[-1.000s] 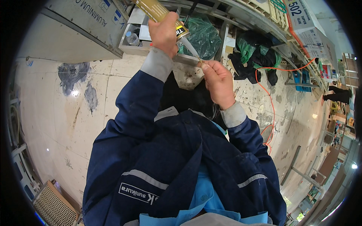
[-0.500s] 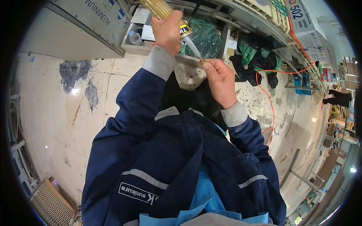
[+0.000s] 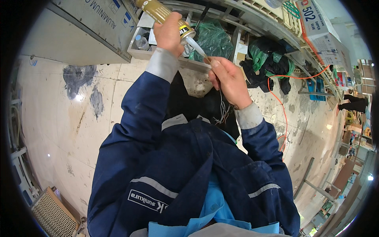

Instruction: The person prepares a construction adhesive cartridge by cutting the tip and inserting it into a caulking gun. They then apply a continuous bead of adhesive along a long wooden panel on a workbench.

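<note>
Right hand (image 3: 232,82) turned, gold cartridge (image 3: 156,11) in left hand (image 3: 167,34)

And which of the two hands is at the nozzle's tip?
The right hand: its thumb and fingers are at the tip of the pale nozzle, whereas the left hand grips the gold cartridge.

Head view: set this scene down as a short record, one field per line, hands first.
Left hand: wrapped around a gold cartridge
Right hand: fingers closed at the tip of the nozzle
Cartridge pose: tilted, nozzle pointing down and to the right
Below right hand: thin grey strands; whether held, cannot tell
Open drawer: clear bottle, green plastic bag
Floor: stained; orange cord across it
Upper right: cardboard carton
</note>
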A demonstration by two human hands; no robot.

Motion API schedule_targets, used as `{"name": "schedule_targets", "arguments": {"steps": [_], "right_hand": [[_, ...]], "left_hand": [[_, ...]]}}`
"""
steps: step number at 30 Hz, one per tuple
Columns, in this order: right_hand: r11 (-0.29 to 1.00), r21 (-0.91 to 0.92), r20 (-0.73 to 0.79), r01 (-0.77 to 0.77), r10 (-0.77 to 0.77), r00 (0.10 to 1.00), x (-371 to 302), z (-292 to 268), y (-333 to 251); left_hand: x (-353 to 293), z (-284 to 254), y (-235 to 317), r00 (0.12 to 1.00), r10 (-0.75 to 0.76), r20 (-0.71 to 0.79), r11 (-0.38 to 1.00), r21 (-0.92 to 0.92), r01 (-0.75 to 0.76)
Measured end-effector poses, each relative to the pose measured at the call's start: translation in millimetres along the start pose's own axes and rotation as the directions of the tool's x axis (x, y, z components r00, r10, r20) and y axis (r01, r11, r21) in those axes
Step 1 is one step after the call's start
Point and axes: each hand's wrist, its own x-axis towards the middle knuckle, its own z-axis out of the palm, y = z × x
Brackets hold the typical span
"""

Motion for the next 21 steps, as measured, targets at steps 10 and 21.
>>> {"name": "schedule_targets", "arguments": {"steps": [10, 21], "right_hand": [[0.985, 0.104, 0.112, -0.138, 0.126, 0.986, -14, -4, 4], [0.852, -0.473, -0.039, 0.223, -0.273, 0.961, -11, 13, 19]], "left_hand": [[9, -5, 15, 0.995, -0.011, 0.098, 0.997, -0.076, 0.018], [-9, 6, 37, 0.978, 0.122, 0.169, 0.992, 0.020, -0.128]]}}
